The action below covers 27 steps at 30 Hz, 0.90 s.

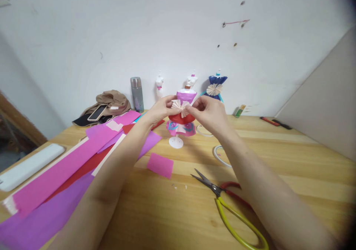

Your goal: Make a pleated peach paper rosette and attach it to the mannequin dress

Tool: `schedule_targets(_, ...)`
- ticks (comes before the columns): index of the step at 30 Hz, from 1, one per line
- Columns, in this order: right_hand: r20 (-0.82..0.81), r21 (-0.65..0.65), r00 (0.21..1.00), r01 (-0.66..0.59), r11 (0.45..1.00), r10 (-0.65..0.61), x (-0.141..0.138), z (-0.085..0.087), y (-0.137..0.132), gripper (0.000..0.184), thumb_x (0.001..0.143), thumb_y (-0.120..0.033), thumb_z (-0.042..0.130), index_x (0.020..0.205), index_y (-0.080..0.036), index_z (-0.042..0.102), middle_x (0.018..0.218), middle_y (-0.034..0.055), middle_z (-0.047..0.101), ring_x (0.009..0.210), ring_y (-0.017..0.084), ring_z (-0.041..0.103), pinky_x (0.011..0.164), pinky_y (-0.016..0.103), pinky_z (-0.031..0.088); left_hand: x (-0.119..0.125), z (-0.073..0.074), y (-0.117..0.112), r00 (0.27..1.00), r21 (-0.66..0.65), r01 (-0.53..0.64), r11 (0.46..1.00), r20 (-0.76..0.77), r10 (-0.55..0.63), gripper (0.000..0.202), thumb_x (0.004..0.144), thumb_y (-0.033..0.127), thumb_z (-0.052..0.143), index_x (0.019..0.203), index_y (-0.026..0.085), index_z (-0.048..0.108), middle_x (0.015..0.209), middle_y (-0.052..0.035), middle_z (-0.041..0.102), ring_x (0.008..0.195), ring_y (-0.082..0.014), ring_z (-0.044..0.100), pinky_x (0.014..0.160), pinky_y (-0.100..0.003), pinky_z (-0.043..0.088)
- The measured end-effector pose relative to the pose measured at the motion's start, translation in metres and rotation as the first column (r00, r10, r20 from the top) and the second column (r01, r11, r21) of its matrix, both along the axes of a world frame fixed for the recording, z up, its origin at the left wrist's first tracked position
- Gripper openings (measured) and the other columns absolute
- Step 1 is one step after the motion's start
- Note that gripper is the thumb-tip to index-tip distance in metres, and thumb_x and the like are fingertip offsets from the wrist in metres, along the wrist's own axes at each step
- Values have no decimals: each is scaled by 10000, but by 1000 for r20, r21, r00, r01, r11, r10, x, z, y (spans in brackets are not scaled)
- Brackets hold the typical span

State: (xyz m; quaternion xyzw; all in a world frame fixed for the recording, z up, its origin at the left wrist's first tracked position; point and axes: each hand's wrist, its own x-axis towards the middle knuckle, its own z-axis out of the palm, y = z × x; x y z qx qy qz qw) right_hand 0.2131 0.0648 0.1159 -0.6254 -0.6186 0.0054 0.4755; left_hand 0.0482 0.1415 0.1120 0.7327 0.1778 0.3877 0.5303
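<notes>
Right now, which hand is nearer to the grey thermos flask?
Left. The left hand is to the right of the grey thermos flask, at the left side of the pleated paper bow; the right hand is farther right, at the bow's other side.

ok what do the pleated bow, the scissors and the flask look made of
Pleated bow: probably matte crepe paper, judging by its thin, crisp folds. Scissors: grey metal blades with a dull shine; smooth red and yellow handles, likely plastic-coated. Flask: apparently metal, its bare cap glinting silver.
</notes>
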Motion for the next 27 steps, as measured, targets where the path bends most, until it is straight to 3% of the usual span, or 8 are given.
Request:
schedule_targets(4, 17, -69, 1000, -17, 997, 18, 2, 1, 2, 184, 756, -345, 698, 841, -190, 645, 791, 84, 676, 775, 245, 620, 691, 360, 424, -1, -1, 1, 1000, 18, 0, 1000, -3, 0, 590, 684, 200, 763, 1250, 110, 626, 1113, -124, 745, 1054, -257, 685, 909, -352, 533)
schedule_targets(10, -22, -50, 988, -154, 987, 153, -3, -4, 6, 143, 744, -336, 674, 754, -193, 661, 764, 49, 677, 713, 207, 582, 676, 335, 418, 2, -3, 0, 1000, 2, -17, 1000, 1, 17, 651, 679, 171, 737, 1306, 88, 579, 1072, -137, 747, 995, -252, 695, 888, -368, 543)
schedule_targets(17, -69, -19, 984, -166, 986, 165, -3, -9, 10, 105, 721, -301, 665, 708, -198, 643, 698, 34, 641, 687, 199, 562, 657, 332, 424, -1, 1, -1, 1000, 29, -6, 1000, -22, 7, 613, 672, 194, 749, 1263, 115, 607, 1023, -106, 749, 977, -247, 690, 877, -358, 535)
schedule_targets(23, -18, 45, 995, -96, 994, 97, -1, -15, 14, 186, 739, -350, 658, 655, -232, 542, 740, 37, 595, 762, 225, 568, 701, 352, 440, -6, 6, 0, 996, 38, 78, 996, -48, -76, 670, 645, 222, 786, 1285, 133, 609, 1093, -111, 735, 1034, -260, 679, 887, -343, 527)
schedule_targets(27, 20, 79, 996, -85, 993, 83, -1, -18, 16, 212, 752, -377, 641, 660, -237, 513, 720, 14, 538, 753, 216, 549, 717, 350, 439, -5, 5, 1, 998, 41, 52, 998, -40, -50, 617, 682, 241, 761, 1266, 109, 615, 1012, -99, 745, 962, -231, 687, 854, -322, 522)
